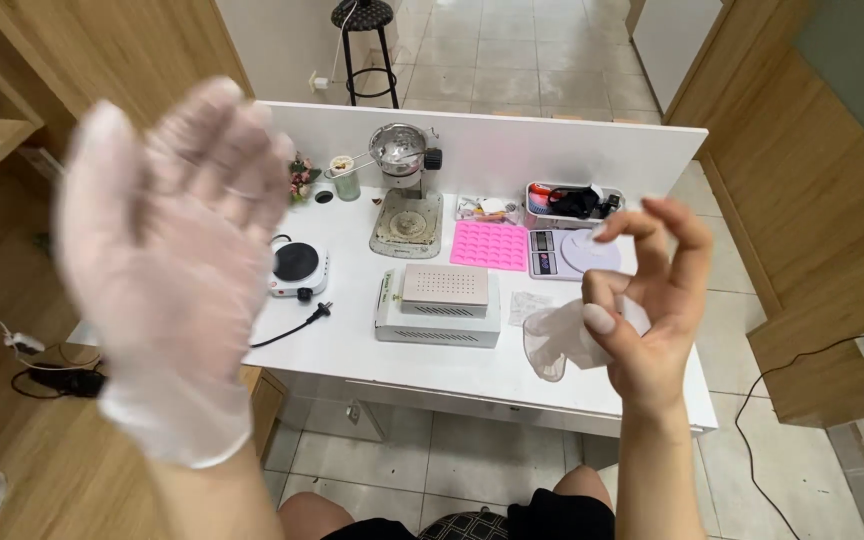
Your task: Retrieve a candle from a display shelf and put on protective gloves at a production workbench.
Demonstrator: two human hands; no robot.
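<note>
Setting: White table (352, 350) with a low white back panel stood on a tiled floor between wood-panelled walls; a black stool (362, 40) stood beyond the panel.
Left hand: The left hand (177, 250) was raised in front of the camera, blurred, fingers spread and palm empty, already covered by a thin clear disposable glove.
Right hand: The right hand (642, 300) was bare, held up over the table's right end, thumb and fingertips pinching a second clear glove (562, 340).
Glove: The loose glove hung crumpled from the pinch, its open cuff sagging to the left, in the air above the table edge.
On the table: A grey-and-white box-shaped machine (439, 305) sat near the middle, with a pink silicone mould (492, 245) behind it and a small scale (572, 255) with a round white platform just beside the mould.
Far side: A metal pot (399, 150) stood on a stand against the panel; a single black hot plate (297, 265) lay to the left, its plug loose on the tabletop.
Right rear: A small white tray (572, 203) held dark odds and ends.
</note>
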